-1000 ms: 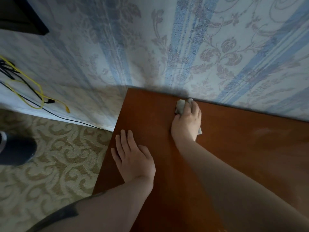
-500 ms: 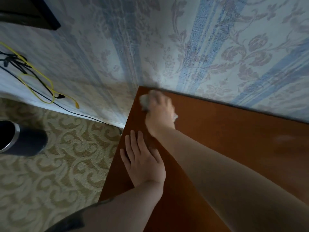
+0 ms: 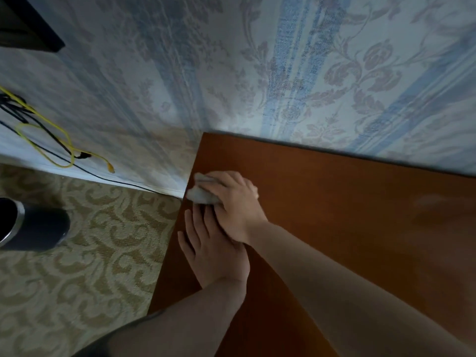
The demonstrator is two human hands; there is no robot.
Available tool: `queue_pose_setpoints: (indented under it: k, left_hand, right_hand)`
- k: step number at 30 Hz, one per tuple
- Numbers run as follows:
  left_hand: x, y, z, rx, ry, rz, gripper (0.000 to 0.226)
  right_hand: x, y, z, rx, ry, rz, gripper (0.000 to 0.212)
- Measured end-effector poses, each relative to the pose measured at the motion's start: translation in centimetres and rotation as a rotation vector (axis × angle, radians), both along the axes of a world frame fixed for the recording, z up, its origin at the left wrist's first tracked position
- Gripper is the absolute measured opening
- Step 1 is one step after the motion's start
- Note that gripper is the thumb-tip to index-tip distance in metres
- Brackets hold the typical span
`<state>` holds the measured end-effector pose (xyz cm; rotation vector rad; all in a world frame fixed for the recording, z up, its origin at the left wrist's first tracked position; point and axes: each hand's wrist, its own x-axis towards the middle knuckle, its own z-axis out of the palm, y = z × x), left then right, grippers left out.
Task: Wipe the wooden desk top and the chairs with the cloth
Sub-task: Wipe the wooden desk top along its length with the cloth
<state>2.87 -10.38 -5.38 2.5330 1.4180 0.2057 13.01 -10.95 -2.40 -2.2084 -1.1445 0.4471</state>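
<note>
The reddish-brown wooden desk top [image 3: 334, 202] runs along the wall, and its left edge drops to the carpet. My right hand [image 3: 237, 202] presses a pale grey cloth [image 3: 201, 194] onto the desk at that left edge; the cloth bulges out past my fingers. My left hand [image 3: 213, 248] lies flat on the desk, fingers spread, just behind the right hand and partly under its wrist. No chairs are in view.
Blue floral wallpaper [image 3: 309, 86] backs the desk. On the patterned carpet [image 3: 77, 266] to the left lies a dark cylindrical bin [image 3: 33, 225]. Yellow and black cables [image 3: 51, 140] hang along the wall's base. A dark object [image 3: 25, 24] sits at the top left.
My right hand has dragged the cloth from the back edge near the wall leftward and toward me, down to the desk's left edge. My left hand stayed flat in place.
</note>
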Motion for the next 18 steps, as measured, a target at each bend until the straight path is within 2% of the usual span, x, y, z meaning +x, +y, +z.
queue_pose_setpoints:
  k: [3,6,10,11,14,16,18]
  left_hand:
    - [0.0,-0.1,0.3,-0.039,-0.045,0.010,0.055]
    - [-0.1,-0.3,0.9,-0.066,-0.059,0.016,0.053]
    - [-0.1,-0.1,1.3,-0.113,-0.057,0.024,0.051]
    - [-0.2,-0.1,1.3,-0.114,-0.072,0.022,0.051]
    - [-0.4,0.0,1.5,-0.149,-0.146,0.006,0.049]
    - [-0.8,0.0,1.7,-0.172,-0.215,-0.018,0.048]
    - [-1.6,-0.4,1.9,-0.183,-0.267,-0.112,0.049]
  right_hand:
    - [0.0,-8.6,-0.6,-0.057,-0.136,-0.293,0.052]
    - [1.5,-11.6,-0.2,-0.204,-0.306,-0.203,0.051]
    - [0.9,-8.2,1.0,-0.264,-0.147,-0.573,0.056]
    - [-0.7,-7.8,1.0,-0.264,-0.131,-0.550,0.058]
    - [-6.1,-9.6,0.9,-0.241,-0.149,-0.179,0.059]
    - [-6.5,-13.5,0.9,-0.208,-0.217,-0.016,0.057]
    - [-4.9,-17.7,0.3,-0.248,-0.283,-0.035,0.057]
